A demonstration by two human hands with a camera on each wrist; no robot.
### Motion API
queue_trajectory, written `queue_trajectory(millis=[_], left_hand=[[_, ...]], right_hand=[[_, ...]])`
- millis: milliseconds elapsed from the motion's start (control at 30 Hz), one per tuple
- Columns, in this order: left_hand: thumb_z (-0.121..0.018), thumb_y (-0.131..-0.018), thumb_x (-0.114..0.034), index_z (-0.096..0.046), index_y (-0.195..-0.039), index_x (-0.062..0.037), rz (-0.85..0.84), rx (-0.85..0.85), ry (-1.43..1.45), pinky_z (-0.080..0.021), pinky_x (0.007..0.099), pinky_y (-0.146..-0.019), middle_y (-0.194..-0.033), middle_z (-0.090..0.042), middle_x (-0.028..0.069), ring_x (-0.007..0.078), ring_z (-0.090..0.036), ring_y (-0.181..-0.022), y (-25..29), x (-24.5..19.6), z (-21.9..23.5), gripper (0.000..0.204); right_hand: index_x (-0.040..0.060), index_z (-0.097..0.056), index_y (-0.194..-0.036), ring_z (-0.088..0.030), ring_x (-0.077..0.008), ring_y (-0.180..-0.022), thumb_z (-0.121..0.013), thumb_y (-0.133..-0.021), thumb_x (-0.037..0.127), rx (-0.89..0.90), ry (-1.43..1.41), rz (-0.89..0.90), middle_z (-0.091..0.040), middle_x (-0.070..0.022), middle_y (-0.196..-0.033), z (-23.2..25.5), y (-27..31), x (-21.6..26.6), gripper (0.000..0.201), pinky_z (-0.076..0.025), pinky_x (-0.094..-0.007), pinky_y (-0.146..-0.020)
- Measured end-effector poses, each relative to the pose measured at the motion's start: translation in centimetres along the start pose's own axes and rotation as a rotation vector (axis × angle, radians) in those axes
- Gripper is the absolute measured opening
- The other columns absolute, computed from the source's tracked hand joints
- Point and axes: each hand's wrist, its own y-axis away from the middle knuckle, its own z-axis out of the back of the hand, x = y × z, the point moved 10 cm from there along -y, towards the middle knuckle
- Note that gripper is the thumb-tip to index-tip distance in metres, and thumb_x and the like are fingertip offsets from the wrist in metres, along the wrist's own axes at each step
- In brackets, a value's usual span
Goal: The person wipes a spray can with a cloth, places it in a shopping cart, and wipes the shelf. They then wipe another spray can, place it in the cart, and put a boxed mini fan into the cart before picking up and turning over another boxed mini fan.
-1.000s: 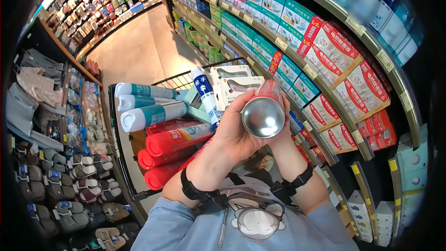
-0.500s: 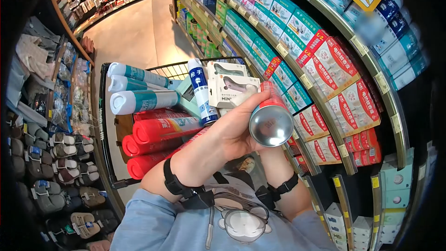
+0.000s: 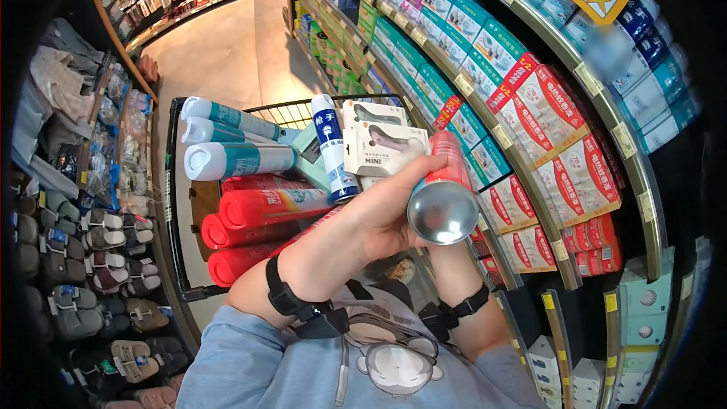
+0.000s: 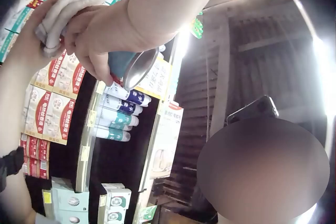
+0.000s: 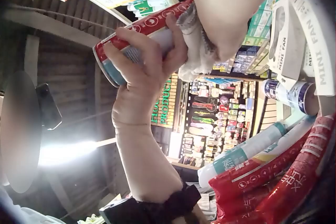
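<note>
My left hand (image 3: 390, 216) wraps its fingers around a red spray can (image 3: 448, 153), whose shiny metal base faces me in the head view. In the right wrist view, those fingers curl across the can (image 5: 152, 23) near its base. My right hand (image 5: 226, 37) holds a crumpled white cloth (image 5: 195, 43) against the can's far part. The cloth (image 4: 76, 14) also shows in the left wrist view, close beside my left hand (image 4: 107, 32). In the head view, the right hand is mostly hidden behind the can and the left hand.
Below stands a black shopping cart (image 3: 176, 204) with red cans (image 3: 269, 204), white and teal cans (image 3: 242, 160), a blue and white can (image 3: 331, 148) and mini fan boxes (image 3: 382, 148). Shelves of boxes (image 3: 556, 110) line the right side. Slippers (image 3: 106, 231) hang at left.
The can has shifted slightly right and down in the head view. Right-hand fingers seen beside the can a second ago are now hidden behind it. The left hand keeps its grip.
</note>
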Motion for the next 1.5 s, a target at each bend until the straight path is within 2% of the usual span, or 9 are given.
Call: queue_trajectory(millis=[67,100,233,500,600,833,933,1100,1500], left_hand=[[-0.052,-0.09,-0.034,-0.051,-0.119,-0.0071,0.023,0.045,-0.064,-0.057,0.0299,-0.071,-0.101,-0.064,0.0074,0.0142,-0.066,-0.087,0.8,0.4,-0.1,0.039],[-0.058,-0.086,-0.036,-0.045,-0.124,0.0005,0.028,0.014,-0.158,-0.054,0.0395,-0.083,-0.107,-0.062,0.0167,0.0249,-0.064,-0.095,0.0,1.0,1.9,0.055],[-0.055,-0.088,-0.025,-0.042,-0.126,0.0028,0.081,0.126,-0.178,-0.052,0.0363,-0.085,-0.109,-0.061,0.0167,0.0255,-0.063,-0.096,-0.5,1.9,5.0,0.049],[-0.062,-0.086,-0.015,-0.039,-0.133,-0.0018,-0.613,-0.239,-0.813,-0.044,0.0333,-0.092,-0.12,-0.052,0.0129,0.02,-0.052,-0.109,6.3,-4.6,9.7,0.054],[-0.062,-0.086,-0.012,-0.046,-0.127,-0.0007,-0.88,-0.435,-0.839,-0.044,0.0333,-0.09,-0.118,-0.055,0.013,0.0221,-0.054,-0.109,11.2,-7.0,10.9,0.045],[-0.059,-0.086,-0.005,-0.042,-0.132,-0.0016,-1.232,-0.832,-0.865,-0.04,0.0343,-0.098,-0.124,-0.052,0.0134,0.022,-0.051,-0.115,21.4,-8.3,13.7,0.049],[-0.057,-0.085,-0.001,-0.04,-0.134,0.0002,-1.26,-0.948,-0.868,-0.039,0.0349,-0.098,-0.126,-0.049,0.0151,0.0216,-0.047,-0.118,23.8,-8.2,14.1,0.051],[-0.067,-0.076,-0.008,-0.041,-0.134,0.0017,-1.104,-1.174,-1.568,-0.032,0.0403,-0.105,-0.136,-0.042,0.0214,0.0348,-0.039,-0.128,24.3,-8.2,12.5,0.064],[-0.071,-0.076,-0.036,-0.024,-0.145,-0.011,-0.772,-1.241,-1.63,-0.014,0.0647,-0.104,-0.149,-0.025,0.0129,0.038,-0.023,-0.137,21.4,-8.1,16.8,0.087]], right_hand=[[0.0076,-0.037,-0.135,-0.054,-0.0272,-0.111,-0.022,-0.088,0.066,0.214,-0.133,-0.078,-0.05,-0.0143,-0.127,-2.6,0.6,0.4,0.076,-0.044,-0.0426,-0.096],[0.0086,-0.036,-0.136,-0.053,-0.0285,-0.114,-0.024,-0.086,0.071,0.012,0.041,-0.011,-0.049,-0.0151,-0.128,-2.6,0.8,1.2,0.081,-0.044,-0.0453,-0.097],[0.0075,-0.036,-0.136,-0.058,-0.0323,-0.106,-0.031,-0.084,0.071,0.003,0.172,0.034,-0.055,-0.0168,-0.12,-1.7,-0.6,2.3,0.082,-0.049,-0.0492,-0.091],[0.0041,-0.041,-0.128,-0.062,-0.0241,-0.098,-0.067,-0.081,0.034,-0.029,0.373,0.102,-0.059,-0.0116,-0.111,-3.3,-2.5,1.5,0.062,-0.051,-0.0403,-0.086],[0.0037,-0.04,-0.125,-0.055,-0.0197,-0.104,-0.078,-0.067,0.006,0.281,0.8,0.33,-0.054,-0.0098,-0.116,-10.8,-2.6,-0.7,0.069,-0.045,-0.0348,-0.09],[0.0069,-0.034,-0.13,-0.048,-0.0191,-0.113,-0.082,-0.062,0.003,0.724,0.939,0.526,-0.048,-0.009,-0.121,-16.4,-4.1,-9.6,0.083,-0.04,-0.0339,-0.097],[0.0053,-0.033,-0.133,-0.047,-0.0203,-0.116,-0.082,-0.061,0.0,0.871,1.107,0.427,-0.048,-0.0104,-0.126,-15.5,-5.1,-13.9,0.087,-0.037,-0.0345,-0.1],[0.006,-0.036,-0.132,-0.049,-0.0221,-0.116,-0.083,-0.064,0.009,0.952,1.273,0.273,-0.048,-0.0131,-0.126,-13.1,-6.4,-18.1,0.083,-0.037,-0.0349,-0.1],[0.0106,-0.034,-0.139,-0.046,-0.0294,-0.119,-0.08,-0.066,0.011,1.068,1.345,0.086,-0.047,-0.0149,-0.128,-13.0,-7.4,-20.3,0.087,-0.035,-0.0365,-0.102]])
